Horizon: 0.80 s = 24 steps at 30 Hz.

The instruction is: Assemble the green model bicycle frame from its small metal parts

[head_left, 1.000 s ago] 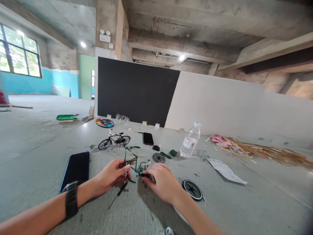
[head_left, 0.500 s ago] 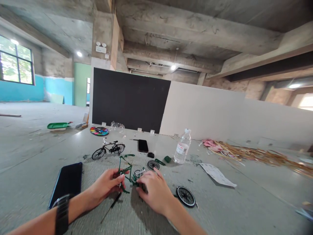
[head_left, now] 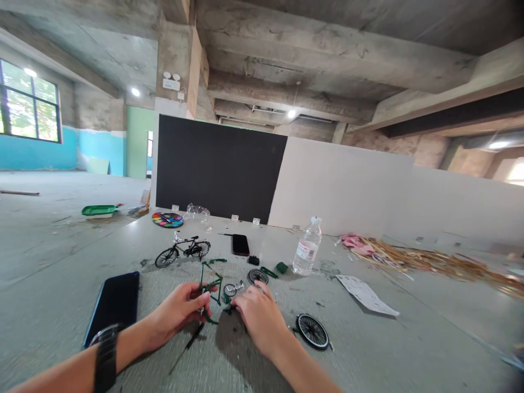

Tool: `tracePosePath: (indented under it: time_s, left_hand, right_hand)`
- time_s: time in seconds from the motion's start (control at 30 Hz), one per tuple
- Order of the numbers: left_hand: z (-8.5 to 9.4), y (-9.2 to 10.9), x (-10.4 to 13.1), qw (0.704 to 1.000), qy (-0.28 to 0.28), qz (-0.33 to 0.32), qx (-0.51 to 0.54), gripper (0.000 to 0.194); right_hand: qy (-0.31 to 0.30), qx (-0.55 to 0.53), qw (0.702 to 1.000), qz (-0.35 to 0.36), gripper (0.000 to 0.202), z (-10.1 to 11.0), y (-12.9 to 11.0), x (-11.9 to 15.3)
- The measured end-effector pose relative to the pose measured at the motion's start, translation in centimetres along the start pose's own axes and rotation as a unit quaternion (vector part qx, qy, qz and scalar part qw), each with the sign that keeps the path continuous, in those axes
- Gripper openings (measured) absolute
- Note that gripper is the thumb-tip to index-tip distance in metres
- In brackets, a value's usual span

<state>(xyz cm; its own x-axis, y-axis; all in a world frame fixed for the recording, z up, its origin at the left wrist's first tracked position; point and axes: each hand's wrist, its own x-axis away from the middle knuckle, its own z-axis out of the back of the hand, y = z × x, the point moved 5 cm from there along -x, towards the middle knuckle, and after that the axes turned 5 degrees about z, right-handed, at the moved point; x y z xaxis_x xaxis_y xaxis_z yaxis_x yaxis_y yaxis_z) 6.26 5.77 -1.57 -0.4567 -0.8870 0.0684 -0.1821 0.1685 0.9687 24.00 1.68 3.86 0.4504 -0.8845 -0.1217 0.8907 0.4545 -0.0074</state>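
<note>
My left hand [head_left: 180,308] is closed around the lower part of a green model bicycle frame [head_left: 220,281], which stands up from its fingers. To the right, my right hand [head_left: 257,314] has its fingertips pressed down by small dark green parts [head_left: 229,309] on the table; what lies under them is too small to name. A small silver and black part [head_left: 231,289] lies between the hands. One spoked wheel [head_left: 257,277] rests just beyond my right hand, and another wheel [head_left: 312,331] lies to its right. A thin screwdriver [head_left: 189,345] is below my left hand.
An assembled black model bicycle [head_left: 182,251] stands behind the hands. Around them are a large dark phone [head_left: 113,305], a smaller phone [head_left: 240,244], a water bottle [head_left: 307,248], a paper sheet [head_left: 366,295], a green block [head_left: 281,267] and a paint palette [head_left: 167,220].
My right hand has shifted slightly right, its fingers drawn closer together over the small parts. My left hand keeps its grip on the green frame. The view has moved slightly.
</note>
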Motion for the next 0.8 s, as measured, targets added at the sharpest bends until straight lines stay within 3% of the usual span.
tracePosePath:
  time_s: [0.43,0.57,0.8]
  left_hand:
    - [0.0,0.2,0.0,1.000,-0.014,-0.002,-0.010,0.055]
    - [0.1,0.4,0.3,1.000,-0.013,0.000,-0.020,0.049]
    - [0.0,0.8,0.7,1.000,-0.016,0.005,-0.025,0.042]
  right_hand:
    - [0.051,0.012,0.999,0.002,0.041,-0.3,0.8,-0.1]
    - [0.083,-0.009,0.996,0.017,0.037,0.2,1.0,0.1]
    - [0.071,-0.060,0.995,0.033,0.025,0.2,0.4,0.2]
